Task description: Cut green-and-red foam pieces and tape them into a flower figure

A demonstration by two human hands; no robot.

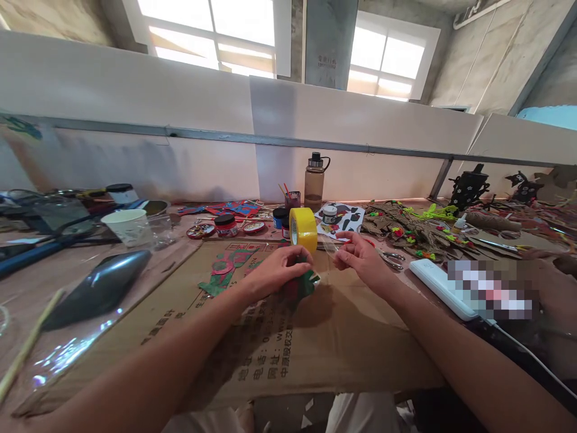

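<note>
My left hand [282, 270] is closed around a dark green painted cutout [301, 290], partly hidden by the fingers, just above the cardboard sheet [342, 349]. Thumb and forefinger of my right hand [360, 258] pinch a thin clear strip [331, 245] that looks like adhesive tape. Behind both hands a roll of yellow tape [304, 230] stands on its edge. Left of my left hand, green and pink painted cutouts [225, 269] lie on the printed cardboard.
Paint jars [225, 226] and a water bottle [314, 183] stand at the back. Scissors [393, 260], brown cardboard pieces [396, 225] and a white power bank [442, 288] lie to the right, near another person's hand [552, 282]. A paper cup [126, 227] is at left.
</note>
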